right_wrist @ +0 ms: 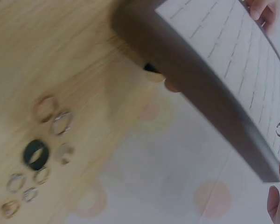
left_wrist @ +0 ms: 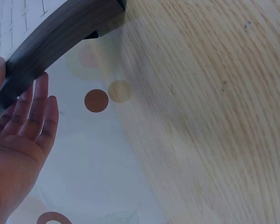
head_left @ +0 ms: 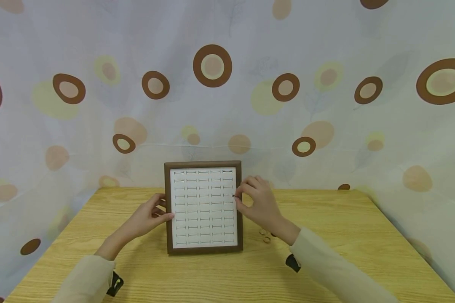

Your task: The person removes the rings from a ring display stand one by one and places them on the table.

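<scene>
A ring display board (head_left: 204, 250) with a brown frame and a white slotted face stands tilted up on the table. On its left edge my left hand (head_left: 148, 216) grips the frame, thumb at the front and fingers behind, as the left wrist view also shows. Beside the right edge, my right hand (head_left: 260, 202) pinches a small ring between thumb and fingers, close to a slot about a third of the way down. In the right wrist view that silver-looking ring (right_wrist: 278, 129) shows at the board's face, with part of the hand cut off.
On the wooden table (head_left: 326, 235), right of the board, lie several loose rings, among them a wide dark green ring (right_wrist: 28, 156), a gold ring (right_wrist: 9, 209) and a silver ring (right_wrist: 62, 123). A patterned curtain (head_left: 227, 109) hangs behind and around the table.
</scene>
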`<state>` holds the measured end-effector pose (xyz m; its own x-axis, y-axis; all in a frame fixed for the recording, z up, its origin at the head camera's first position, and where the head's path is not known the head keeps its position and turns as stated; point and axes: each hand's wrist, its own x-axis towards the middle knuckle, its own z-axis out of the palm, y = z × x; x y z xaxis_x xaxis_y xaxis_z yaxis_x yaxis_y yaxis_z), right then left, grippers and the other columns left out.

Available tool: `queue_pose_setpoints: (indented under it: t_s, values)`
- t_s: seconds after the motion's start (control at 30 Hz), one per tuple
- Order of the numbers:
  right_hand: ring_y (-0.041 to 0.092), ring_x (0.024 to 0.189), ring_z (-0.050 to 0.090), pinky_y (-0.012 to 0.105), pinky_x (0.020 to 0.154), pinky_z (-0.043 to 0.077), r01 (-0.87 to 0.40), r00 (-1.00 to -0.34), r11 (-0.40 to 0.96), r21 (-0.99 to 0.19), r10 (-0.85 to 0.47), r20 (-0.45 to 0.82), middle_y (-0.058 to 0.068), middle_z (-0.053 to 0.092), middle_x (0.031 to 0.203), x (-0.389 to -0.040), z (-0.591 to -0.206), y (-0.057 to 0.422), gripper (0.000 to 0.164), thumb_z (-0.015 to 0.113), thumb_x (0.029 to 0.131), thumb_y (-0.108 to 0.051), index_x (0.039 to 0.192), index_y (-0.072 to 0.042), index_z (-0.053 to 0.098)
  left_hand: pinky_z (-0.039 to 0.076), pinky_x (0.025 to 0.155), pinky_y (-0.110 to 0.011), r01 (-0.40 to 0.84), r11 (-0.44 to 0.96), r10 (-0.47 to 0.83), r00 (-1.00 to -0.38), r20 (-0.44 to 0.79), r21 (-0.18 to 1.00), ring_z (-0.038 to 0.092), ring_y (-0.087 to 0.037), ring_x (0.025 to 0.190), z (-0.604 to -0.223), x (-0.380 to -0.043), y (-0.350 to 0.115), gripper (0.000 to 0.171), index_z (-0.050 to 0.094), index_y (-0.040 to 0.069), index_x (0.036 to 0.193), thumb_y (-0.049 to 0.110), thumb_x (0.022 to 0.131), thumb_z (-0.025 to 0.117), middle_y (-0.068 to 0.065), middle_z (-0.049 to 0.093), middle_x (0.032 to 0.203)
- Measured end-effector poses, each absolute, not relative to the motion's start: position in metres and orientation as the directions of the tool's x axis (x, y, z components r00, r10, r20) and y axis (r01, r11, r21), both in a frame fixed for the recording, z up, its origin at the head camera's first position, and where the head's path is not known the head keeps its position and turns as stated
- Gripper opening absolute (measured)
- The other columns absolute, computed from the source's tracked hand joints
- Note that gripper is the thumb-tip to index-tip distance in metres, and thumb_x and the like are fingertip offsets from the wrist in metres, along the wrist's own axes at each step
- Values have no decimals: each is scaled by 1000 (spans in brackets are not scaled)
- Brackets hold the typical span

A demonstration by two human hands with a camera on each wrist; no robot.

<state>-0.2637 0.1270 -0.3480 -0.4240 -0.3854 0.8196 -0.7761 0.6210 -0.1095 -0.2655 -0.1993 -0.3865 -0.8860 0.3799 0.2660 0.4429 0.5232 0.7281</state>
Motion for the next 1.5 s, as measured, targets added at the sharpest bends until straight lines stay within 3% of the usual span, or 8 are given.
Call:
queue_pose_setpoints:
  t_s: [0.23, 0.4, 0.77, 1.0, 1.27, 1.5]
  values:
    - [14, 74, 46, 30, 64, 32, -750, -430, 655, -88, -382, 818, -2, 55, 80, -261, -367, 166, 17, 73, 69, -6, 72, -15, 59, 51, 72, -26, 429, 524, 373, -892, 255, 735, 63, -20, 86, -385, -264, -199, 53, 40, -3, 125, 22, 85, 65, -18, 57, 108]
    - [13, 73, 46, 33, 65, 38, -737, -457, 669, -94, -391, 799, -2, 55, 79, -259, -383, 192, 19, 73, 69, -3, 72, -15, 59, 51, 72, -28, 436, 531, 377, -889, 259, 726, 64, -21, 86, -385, -264, -199, 53, 39, -4, 125, 21, 86, 65, -19, 57, 108]
    - [9, 72, 43, 31, 63, 37, -704, -516, 707, -59, -454, 726, -5, 54, 78, -253, -413, 231, 23, 75, 66, -5, 70, -18, 58, 51, 72, -28, 432, 538, 372, -892, 256, 723, 63, -21, 86, -386, -264, -199, 52, 39, -3, 125, 20, 85, 65, -18, 57, 109]
    - [5, 70, 38, 23, 60, 31, -700, -589, 711, -74, -516, 622, -7, 55, 80, -250, -423, 241, 22, 76, 66, -7, 70, -20, 60, 51, 72, -27, 432, 540, 380, -891, 249, 722, 63, -20, 86, -386, -265, -200, 53, 40, -3, 124, 23, 86, 65, -19, 57, 108]
    - [4, 72, 37, 23, 64, 30, -673, -697, 726, -140, -559, 450, -9, 55, 83, -245, -427, 245, 18, 71, 71, -7, 71, -22, 60, 51, 73, -27, 426, 547, 377, -894, 242, 721, 63, -20, 86, -387, -267, -200, 55, 40, -1, 124, 27, 85, 65, -17, 57, 108]
    - [5, 72, 38, 22, 61, 31, -690, -696, 713, -126, -605, 387, -10, 54, 81, -247, -430, 245, 19, 75, 72, -12, 71, -24, 60, 51, 73, -26, 426, 552, 375, -895, 243, 717, 63, -19, 86, -388, -268, -200, 56, 40, 0, 125, 29, 85, 65, -16, 57, 109]
